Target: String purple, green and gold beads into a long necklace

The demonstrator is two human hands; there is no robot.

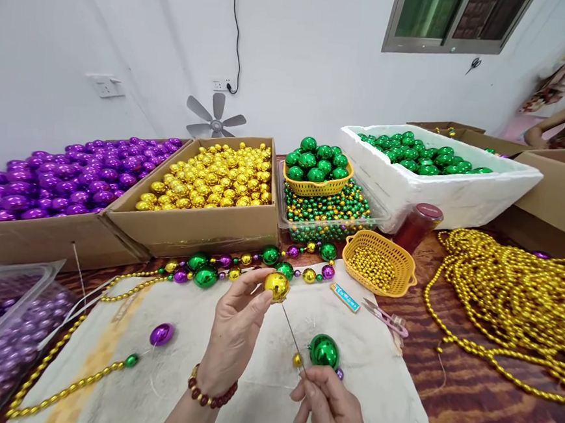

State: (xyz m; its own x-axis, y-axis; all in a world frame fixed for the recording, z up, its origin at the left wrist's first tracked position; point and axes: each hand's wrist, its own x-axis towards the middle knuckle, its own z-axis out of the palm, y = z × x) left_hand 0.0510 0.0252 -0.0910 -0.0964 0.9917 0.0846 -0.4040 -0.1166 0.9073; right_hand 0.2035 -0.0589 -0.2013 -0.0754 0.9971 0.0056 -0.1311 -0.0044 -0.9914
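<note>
My right hand [330, 407] pinches a threading needle [292, 336] above the white cloth [376, 382]; my left hand [237, 328] pinches a gold bauble [277, 285] at its tip. Beyond the cloth's far edge, a partly strung bead garland [249, 264]; boxes of gold baubles [211, 180] remain unstrung.

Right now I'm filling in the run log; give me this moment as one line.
left hand: pinching gold ball | right hand: holding needle into ball | green ball: on cloth
</note>
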